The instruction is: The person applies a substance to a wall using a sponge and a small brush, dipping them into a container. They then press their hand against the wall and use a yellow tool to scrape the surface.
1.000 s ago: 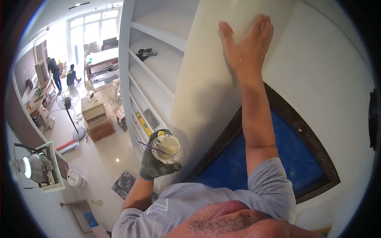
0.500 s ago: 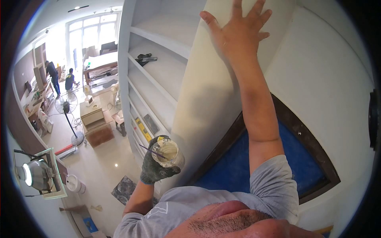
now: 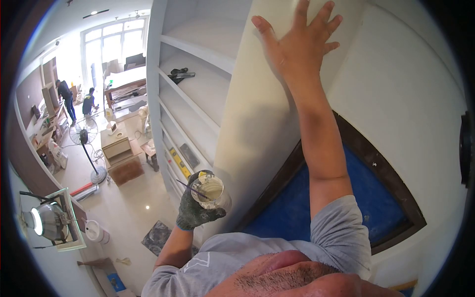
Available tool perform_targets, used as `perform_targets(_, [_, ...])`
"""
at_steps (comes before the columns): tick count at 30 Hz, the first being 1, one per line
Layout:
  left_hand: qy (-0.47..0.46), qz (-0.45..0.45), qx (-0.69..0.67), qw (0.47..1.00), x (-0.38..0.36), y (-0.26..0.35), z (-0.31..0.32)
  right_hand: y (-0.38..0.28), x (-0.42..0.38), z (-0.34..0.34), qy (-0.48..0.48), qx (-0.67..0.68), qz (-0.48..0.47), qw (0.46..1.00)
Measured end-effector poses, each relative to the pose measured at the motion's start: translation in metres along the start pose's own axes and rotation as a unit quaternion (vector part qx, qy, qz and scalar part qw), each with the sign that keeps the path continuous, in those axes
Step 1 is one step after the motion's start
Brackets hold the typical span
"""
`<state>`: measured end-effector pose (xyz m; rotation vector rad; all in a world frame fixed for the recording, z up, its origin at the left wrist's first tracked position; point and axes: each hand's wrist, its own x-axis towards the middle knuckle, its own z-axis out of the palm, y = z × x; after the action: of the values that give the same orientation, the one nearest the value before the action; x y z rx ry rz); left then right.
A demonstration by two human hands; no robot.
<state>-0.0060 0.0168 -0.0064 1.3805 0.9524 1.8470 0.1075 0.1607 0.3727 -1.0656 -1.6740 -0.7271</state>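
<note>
My left hand (image 3: 194, 210), in a dark work glove, is closed around a plastic cup (image 3: 220, 198) of cream-coloured paste. A thin dark stick (image 3: 190, 188) leans out over the cup's rim; its lower end is inside. The cup is tilted, so its open mouth shows. My right hand (image 3: 303, 49) is bare and reaches high, fingers spread flat against the pale side panel (image 3: 247, 114) of a tall shelf unit. Nothing is held in it. Left of the panel, a yellow spirit level (image 3: 179, 162) and a grey flat block (image 3: 189, 155) lie on a shelf.
Dark gloves or tools (image 3: 179, 75) lie on a higher shelf. Below my right arm is a dark-framed blue panel (image 3: 321, 193). At left are a lit work lamp (image 3: 49, 220), a white bucket (image 3: 96, 231) and a standing fan (image 3: 89, 148). Two people (image 3: 67, 96) work far back.
The view has shifted slightly. My right hand stays spread on the panel and my left hand keeps its hold on the cup.
</note>
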Motion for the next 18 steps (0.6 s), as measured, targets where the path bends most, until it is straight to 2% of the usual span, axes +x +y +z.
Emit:
perform_targets(6, [0.007,-0.003,-0.01,1.0,-0.003,-0.001,0.001,-0.018,0.009,-0.02,-0.068,-0.01,-0.004,0.998])
perform_targets(9, [0.014,-0.014,-0.012,1.0,-0.004,0.006,0.003,-0.012,0.001,-0.015,0.014,0.012,-0.053,0.998])
perform_targets(12, [0.018,-0.017,-0.003,1.0,-0.008,0.006,0.004,0.005,0.001,0.009,0.052,0.007,-0.025,0.998])
perform_targets(18, [0.014,-0.016,-0.028,0.999,-0.007,0.011,0.008,0.005,0.003,0.004,0.03,0.053,-0.039,0.997])
